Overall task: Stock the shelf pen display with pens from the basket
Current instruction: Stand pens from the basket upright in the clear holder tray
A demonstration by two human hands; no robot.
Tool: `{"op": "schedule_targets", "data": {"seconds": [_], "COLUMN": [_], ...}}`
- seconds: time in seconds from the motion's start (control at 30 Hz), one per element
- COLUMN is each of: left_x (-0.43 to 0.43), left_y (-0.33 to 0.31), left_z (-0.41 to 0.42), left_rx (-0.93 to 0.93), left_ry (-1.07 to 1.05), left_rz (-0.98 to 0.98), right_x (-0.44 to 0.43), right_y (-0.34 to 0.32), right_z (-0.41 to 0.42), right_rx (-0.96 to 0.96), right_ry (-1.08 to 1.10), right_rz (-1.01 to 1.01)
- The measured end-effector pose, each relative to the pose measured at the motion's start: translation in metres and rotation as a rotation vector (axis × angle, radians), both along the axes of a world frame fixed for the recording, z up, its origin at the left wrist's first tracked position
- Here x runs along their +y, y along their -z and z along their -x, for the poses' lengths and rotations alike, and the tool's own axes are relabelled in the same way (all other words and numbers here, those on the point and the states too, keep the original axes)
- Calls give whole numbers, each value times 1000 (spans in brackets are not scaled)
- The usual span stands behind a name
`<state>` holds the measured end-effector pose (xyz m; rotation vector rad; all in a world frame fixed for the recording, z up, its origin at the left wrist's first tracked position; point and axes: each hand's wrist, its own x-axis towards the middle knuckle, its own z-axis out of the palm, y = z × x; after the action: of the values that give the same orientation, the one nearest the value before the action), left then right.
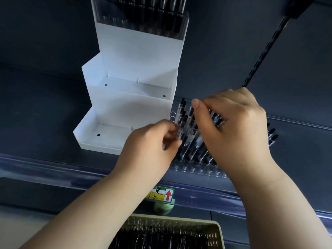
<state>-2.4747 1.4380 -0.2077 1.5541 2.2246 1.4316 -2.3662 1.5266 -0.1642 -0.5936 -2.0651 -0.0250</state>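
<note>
A: Containers?
B: Clear acrylic pen rack (195, 169) sits under both hands, partly filled with clear-barrelled black pens (186, 150) standing upright, front holes bare. Left of the hands, a white stepped plastic display stand (125, 105): its two lower tiers hold nothing, its top tier, well above the hands, holds dark pens. Below the forearms, a pale yellow-green perforated plastic basket (218, 230) with a heap of dark pens inside.

A: Hands?
B: Left hand (152, 141) curled, fingers pinched on a clear pen at the rack's left edge. Right hand (233, 126) arched over the rack, thumb and fingers closed around pen tops. Both forearms reach up from the bottom of the view.

A: Surface?
B: Dark blue-grey shelf (45, 123), clear strip along its front edge. Green-yellow price tag with red arrow (162, 194) just below the wrists. Dark slotted upright (265, 49) above the right hand. Dim lighting.
</note>
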Motion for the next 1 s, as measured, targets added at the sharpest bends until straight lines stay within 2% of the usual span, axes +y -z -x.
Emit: {"op": "schedule_targets", "data": {"seconds": [0.1,0.27,0.43,0.5,0.67,0.73,0.87,1.0], "left_x": [2,4,3,2,0,-2,-8,-8], "left_y": [1,1,5,7,5,4,8,18], "left_z": [0,1,2,1,4,7,5,-2], "left_rx": [33,-25,7,14,13,80,302,473], "left_ry": [-10,-21,-36,-39,-12,-4,5,2], "left_rz": [78,79,60,56,130,244,522,716], "right_x": [0,-3,-12,-17,-22,-14,9,18], "right_y": [-1,-3,0,5,23,26,30,44], "right_z": [-4,-14,-30,-40,-80,-98,-125,-123], "right_rx": [17,8,-9,-1,-17,-109,-482,-673], "right_ry": [3,-3,-36,-50,65,172,391,447], "right_rz": [-14,-31,-31,26,357,487,744,785]}}
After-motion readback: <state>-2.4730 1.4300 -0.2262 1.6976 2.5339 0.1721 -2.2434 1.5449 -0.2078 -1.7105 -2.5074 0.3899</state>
